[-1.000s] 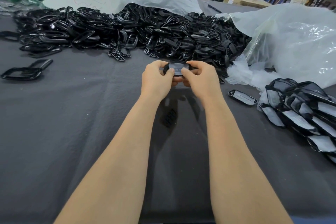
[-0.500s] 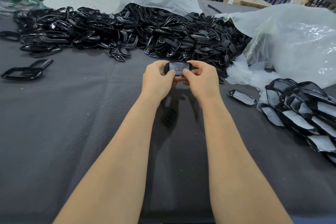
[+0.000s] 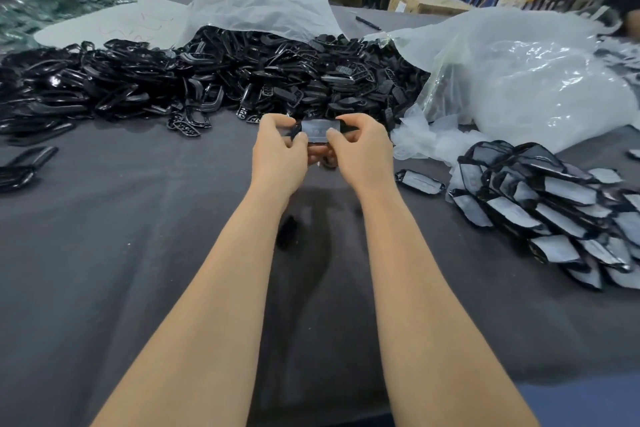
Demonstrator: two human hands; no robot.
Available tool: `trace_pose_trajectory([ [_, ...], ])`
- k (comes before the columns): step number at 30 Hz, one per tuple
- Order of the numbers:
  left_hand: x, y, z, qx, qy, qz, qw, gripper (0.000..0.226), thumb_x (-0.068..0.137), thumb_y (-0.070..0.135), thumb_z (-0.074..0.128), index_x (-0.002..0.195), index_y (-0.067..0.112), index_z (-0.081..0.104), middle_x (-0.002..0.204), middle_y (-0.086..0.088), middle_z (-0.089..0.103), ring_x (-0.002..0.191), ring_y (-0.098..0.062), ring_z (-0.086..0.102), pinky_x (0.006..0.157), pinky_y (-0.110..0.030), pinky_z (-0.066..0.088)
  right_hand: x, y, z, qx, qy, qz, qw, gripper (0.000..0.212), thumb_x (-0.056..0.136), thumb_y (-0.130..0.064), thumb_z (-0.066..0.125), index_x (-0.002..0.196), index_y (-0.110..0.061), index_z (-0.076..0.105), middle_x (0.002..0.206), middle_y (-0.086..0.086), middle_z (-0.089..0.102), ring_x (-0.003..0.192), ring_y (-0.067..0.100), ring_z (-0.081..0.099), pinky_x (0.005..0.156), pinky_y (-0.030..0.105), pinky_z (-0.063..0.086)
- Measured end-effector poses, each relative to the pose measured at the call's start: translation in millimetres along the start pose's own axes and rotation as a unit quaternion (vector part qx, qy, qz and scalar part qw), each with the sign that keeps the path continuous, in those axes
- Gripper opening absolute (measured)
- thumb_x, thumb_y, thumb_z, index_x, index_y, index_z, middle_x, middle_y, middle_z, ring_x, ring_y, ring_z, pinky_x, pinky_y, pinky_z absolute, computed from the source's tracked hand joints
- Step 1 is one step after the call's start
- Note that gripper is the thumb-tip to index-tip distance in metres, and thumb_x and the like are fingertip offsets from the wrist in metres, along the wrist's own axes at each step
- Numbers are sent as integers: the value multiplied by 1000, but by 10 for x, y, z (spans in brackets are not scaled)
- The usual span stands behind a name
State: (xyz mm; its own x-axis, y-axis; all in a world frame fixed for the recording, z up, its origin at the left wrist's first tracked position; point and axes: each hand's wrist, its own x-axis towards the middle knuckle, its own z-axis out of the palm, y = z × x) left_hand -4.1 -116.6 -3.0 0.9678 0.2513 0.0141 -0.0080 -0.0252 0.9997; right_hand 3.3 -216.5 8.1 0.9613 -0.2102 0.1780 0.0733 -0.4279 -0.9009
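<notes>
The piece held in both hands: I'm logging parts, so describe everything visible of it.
The piece is small, flat and oblong, with a black rim and a pale grey glossy face, plastic by its look. It is held long side across, above the grey cloth, near the pile of black parts. The left hand pinches its left end, the right hand its right end.

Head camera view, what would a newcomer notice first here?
First, the long heap of black plastic parts across the far side of the grey table. In front of it, the left hand and right hand pinch one small black piece with a grey face between them. At the right lies a fanned stack of similar grey-faced pieces.
</notes>
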Motion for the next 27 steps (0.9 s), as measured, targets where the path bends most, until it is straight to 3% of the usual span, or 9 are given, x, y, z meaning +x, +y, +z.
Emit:
trace_pose_trajectory([
  [3,-59,168,370,2,-30,46,998,21,94,12,55,90,31,45,97,-12,67,89,-29,69,85,-49,55,58,5,-382,-12,69,4,998,28,91,-16,60,117,-8,59,95,6,66,92,25,66,90,39,52],
  [7,-235,359,1063,11,-112,80,990,19,92,13,60,100,25,48,90,-8,66,82,-23,70,84,-43,56,75,147,-1031,-5,170,40,985,28,90,-18,60,116,-8,59,100,13,69,94,28,66,91,42,51],
  [9,-348,411,1412,11,-151,77,985,17,94,8,53,101,23,47,92,-10,67,82,-25,69,83,-36,57,42,262,-1342,-32,227,49,972,27,91,-20,58,114,-7,61,98,12,69,94,27,66,89,34,50],
  [11,-469,439,1720,48,-163,90,981,15,95,9,48,101,23,48,92,-4,66,82,-22,64,71,-22,53,-22,384,-1612,-79,284,54,954,24,93,-22,55,110,-7,63,94,5,67,90,20,61,73,19,39],
  [13,-598,427,1977,79,-172,104,976,13,94,10,47,101,21,49,94,-3,64,81,-20,59,63,-24,44,-85,511,-1813,-124,322,73,936,23,96,-23,51,108,-8,63,94,4,65,85,16,53,62,18,26],
  [15,-690,373,2171,131,-178,124,967,14,94,13,47,106,18,54,94,-4,64,83,-21,56,68,-27,39,-119,640,-1943,-159,331,104,924,25,97,-25,48,109,-8,62,103,7,66,92,20,57,65,22,26],
  [18,-721,263,2322,227,-168,150,947,22,93,18,50,113,16,59,108,-5,67,102,-24,57,77,-30,39,-144,751,-2038,-194,327,137,915,26,96,-26,48,111,-9,59,109,8,65,103,26,57,69,26,30],
  [22,-677,178,2386,320,-153,154,922,27,93,26,51,118,19,59,124,-10,55,116,-31,49,92,-38,39,-109,767,-2084,-210,311,148,915,23,91,-21,55,113,-14,52,96,-1,57,83,17,45,67,28,32],
  [27,-647,187,2345,343,-146,144,917,29,91,29,53,119,23,59,127,-7,50,120,-29,44,97,-38,32,-128,705,-2051,-207,326,140,912,20,90,-17,55,110,-16,51,84,-8,46,80,14,45,63,27,31],
])
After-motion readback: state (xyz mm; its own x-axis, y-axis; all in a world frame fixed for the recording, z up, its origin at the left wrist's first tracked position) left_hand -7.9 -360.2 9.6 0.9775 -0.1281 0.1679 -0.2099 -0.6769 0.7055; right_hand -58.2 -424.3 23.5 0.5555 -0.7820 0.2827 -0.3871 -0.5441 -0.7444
